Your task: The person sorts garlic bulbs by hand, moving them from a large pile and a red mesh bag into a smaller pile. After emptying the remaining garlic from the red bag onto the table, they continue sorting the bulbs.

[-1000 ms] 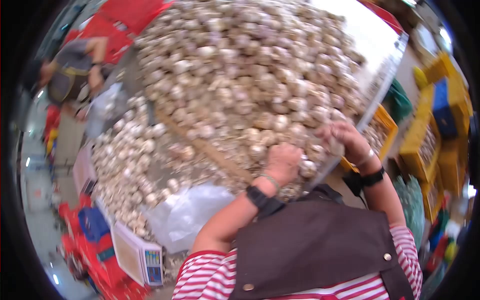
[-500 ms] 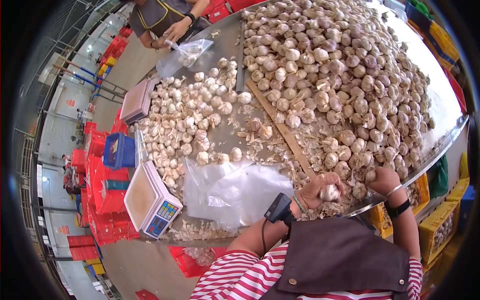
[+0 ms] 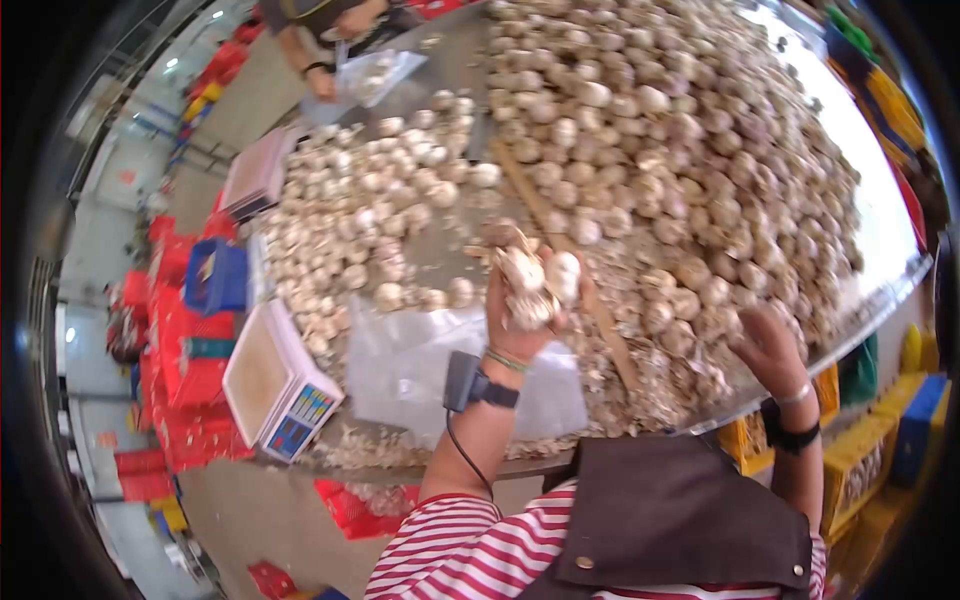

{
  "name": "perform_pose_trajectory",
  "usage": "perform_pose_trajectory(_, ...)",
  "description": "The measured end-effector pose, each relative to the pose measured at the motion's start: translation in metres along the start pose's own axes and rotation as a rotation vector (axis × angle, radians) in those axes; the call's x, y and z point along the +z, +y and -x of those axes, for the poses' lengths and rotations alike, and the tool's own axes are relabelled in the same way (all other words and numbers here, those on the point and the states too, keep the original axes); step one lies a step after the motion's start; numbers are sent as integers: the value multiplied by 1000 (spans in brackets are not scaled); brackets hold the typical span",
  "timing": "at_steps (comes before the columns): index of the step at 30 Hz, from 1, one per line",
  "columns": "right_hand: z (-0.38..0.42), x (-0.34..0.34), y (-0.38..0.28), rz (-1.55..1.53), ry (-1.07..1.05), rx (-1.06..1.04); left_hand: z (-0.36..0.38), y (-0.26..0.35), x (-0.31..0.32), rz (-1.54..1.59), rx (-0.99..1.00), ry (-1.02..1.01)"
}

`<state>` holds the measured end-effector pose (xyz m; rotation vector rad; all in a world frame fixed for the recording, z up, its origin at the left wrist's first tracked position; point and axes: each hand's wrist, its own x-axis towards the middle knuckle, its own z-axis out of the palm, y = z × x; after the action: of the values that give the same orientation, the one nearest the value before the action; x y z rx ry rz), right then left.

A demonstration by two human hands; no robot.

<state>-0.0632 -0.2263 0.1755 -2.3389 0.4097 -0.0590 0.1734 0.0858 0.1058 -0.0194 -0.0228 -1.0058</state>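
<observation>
Several garlic bulbs (image 3: 525, 272) lie bunched in my left hand (image 3: 515, 338), its fingers curled around them over the middle of the table. Below that hand, a clear plastic bag (image 3: 415, 362) is spread flat. My right hand (image 3: 772, 352) hovers at the near right edge of the big garlic heap (image 3: 690, 130), thumb apart from the fingers and nothing in it. A wooden strip (image 3: 606, 330) runs between that heap and the smaller pile of whiter garlic bulbs (image 3: 340, 200) on the left.
Two scales, a near one (image 3: 265, 370) and a far one (image 3: 258, 178), line the table's left side. Behind them stand a blue basket (image 3: 217, 275) and red crates (image 3: 165, 370). Across the table, a co-worker's hands (image 3: 355, 20) are at a plastic bag (image 3: 375, 75). Yellow crates (image 3: 862, 460) stand at right.
My left hand has moved left and away from me, and now holds several bulbs. My right hand has lifted off the heap's edge and its fingers have opened. The view has shifted slightly.
</observation>
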Motion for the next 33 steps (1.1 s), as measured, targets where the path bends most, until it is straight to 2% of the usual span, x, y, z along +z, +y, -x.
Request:
perform_pose_trajectory(1,14,8,23,93,-30,50,5,28,33,-199,91,126)
perform_pose_trajectory(2,23,9,36,224,-129,-33,14,65,35,-525,224,292)
perform_pose_trajectory(3,33,17,39,274,-189,48,23,95,40,-683,418,602)
perform_pose_trajectory(4,39,24,36,325,-230,76,38,138,26,-1219,570,733)
perform_pose_trajectory(5,43,32,35,291,-268,138,42,154,19,-1569,970,1101)
perform_pose_trajectory(6,44,36,25,289,-294,239,56,191,7,-1975,1054,1285)
perform_pose_trajectory(7,45,41,14,285,-319,341,65,211,8,-1976,1062,1294)
perform_pose_trajectory(9,47,55,5,376,-289,375,69,235,17,-2061,682,1404)
perform_pose_trajectory(10,47,57,0,362,-240,344,57,242,19,-2064,686,1407)
perform_pose_trajectory(12,42,60,-1,358,-210,333,29,259,11,-2467,180,1510)
perform_pose_trajectory(13,43,61,0,358,-168,326,21,264,7,-2467,167,1511)
perform_pose_trajectory(15,40,64,-2,378,-122,312,2,272,2,-2585,-20,1661)
perform_pose_trajectory(20,36,66,-5,415,-115,336,-18,301,-20,-2490,-29,1727)
perform_pose_trajectory(21,38,66,-3,426,-93,306,-23,295,-8,-2507,-108,1722)
perform_pose_trajectory(24,36,65,-6,376,-66,303,-14,309,-22,-2505,-46,1661)
perform_pose_trajectory(25,37,64,0,382,-63,302,-8,308,-24,-2564,63,1635)
perform_pose_trajectory(26,40,63,11,244,-59,279,-2,307,-27,-2617,173,1610)
perform_pose_trajectory(27,39,60,11,105,-57,253,2,306,-28,-2608,177,1615)
perform_pose_trajectory(28,35,57,8,111,-58,245,6,304,-27,-2566,177,1604)
perform_pose_trajectory(30,12,49,-12,-183,-257,319,17,298,-22,-2540,201,1593)
perform_pose_trajectory(31,-5,50,-31,-184,-252,306,24,296,-23,-2550,320,1505)
perform_pose_trajectory(33,-38,54,-77,-410,-444,341,36,289,-17,-2403,425,1432)
